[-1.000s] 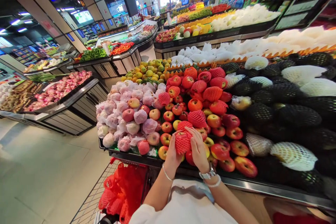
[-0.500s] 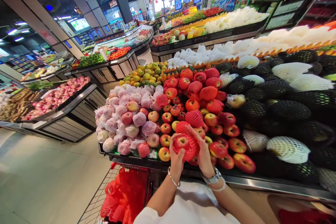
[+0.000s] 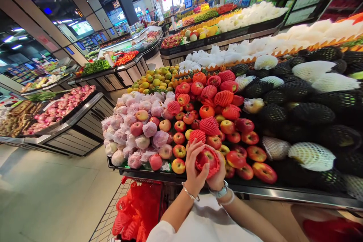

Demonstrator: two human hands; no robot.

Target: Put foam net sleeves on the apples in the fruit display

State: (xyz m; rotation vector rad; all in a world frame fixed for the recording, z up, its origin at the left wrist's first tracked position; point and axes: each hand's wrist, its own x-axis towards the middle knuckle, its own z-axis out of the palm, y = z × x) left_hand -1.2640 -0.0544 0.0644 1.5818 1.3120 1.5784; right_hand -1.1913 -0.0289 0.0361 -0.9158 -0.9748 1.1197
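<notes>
Between my two hands is a red apple (image 3: pixel 206 157), partly wrapped in a red foam net sleeve (image 3: pixel 213 170). My left hand (image 3: pixel 195 166) curls round its left side, thumb across the front. Cupped round the right side and underneath is my right hand (image 3: pixel 218 176), its fingers mostly hidden behind the fruit. Just beyond the hands lie bare apples (image 3: pixel 179 150) and other apples in red foam nets (image 3: pixel 210 126) on the display stand.
Paper-wrapped pink fruit (image 3: pixel 136 124) lies left, and dark netted fruit (image 3: pixel 297 115) right. The stand's metal edge (image 3: pixel 283 195) runs in front of me. Below left, a wire cart (image 3: pixel 106 215) holds red foam nets (image 3: pixel 138 208). An onion stand (image 3: pixel 65 107) is farther left.
My right hand has gone from stretched-out fingers to cupping the apple. The netted apple has turned and come slightly right, showing more bare red skin.
</notes>
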